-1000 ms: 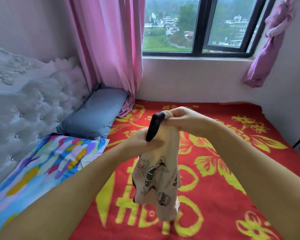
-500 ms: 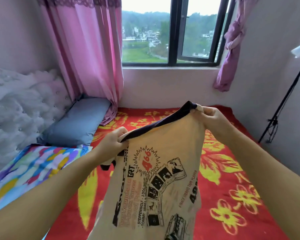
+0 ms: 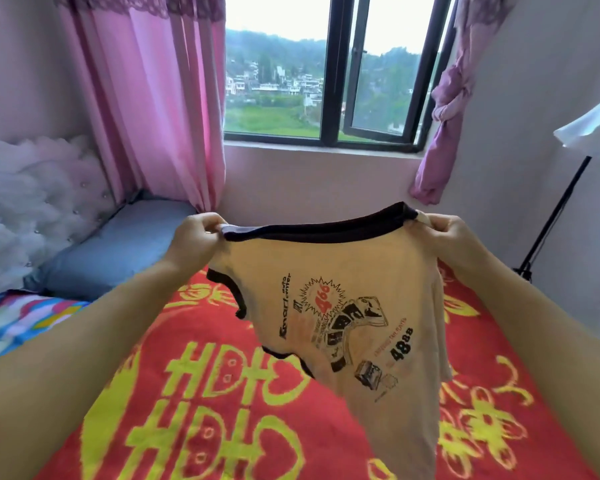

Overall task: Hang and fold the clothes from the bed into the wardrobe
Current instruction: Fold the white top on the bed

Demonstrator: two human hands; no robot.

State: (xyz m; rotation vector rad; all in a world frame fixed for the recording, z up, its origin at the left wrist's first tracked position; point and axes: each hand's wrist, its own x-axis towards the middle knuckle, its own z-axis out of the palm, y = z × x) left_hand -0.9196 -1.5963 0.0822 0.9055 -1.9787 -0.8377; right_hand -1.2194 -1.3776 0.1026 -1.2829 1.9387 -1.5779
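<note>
**Head view: T-shirt held up by its dark neckband**

Head view, centre of the frame: I have the cream printed T-shirt [image 3: 357, 306] spread in the air above the bed [image 3: 222, 393], its dark neckband stretched taut across the top. My left hand [image 3: 196, 237] pinches the left end of that band with curled fingers, and my right hand [image 3: 452, 237] grips the right end the same way. The body of the shirt hangs loose below and slants toward the lower right of the frame, and I cannot tell whether its hem touches the blanket.

I judge it light, limp and thin, so it will sag and twist wherever it is not held. It will not slip much, but the band may stretch if I pull hard. For hanging or folding, the shoulder seams look like the better hold.

Beyond it, a blue-grey pillow [image 3: 118, 247] lies at middle left, a pink curtain [image 3: 160, 98] hangs at upper left, and the window [image 3: 326, 81] sits top centre. No wardrobe is in view.
</note>
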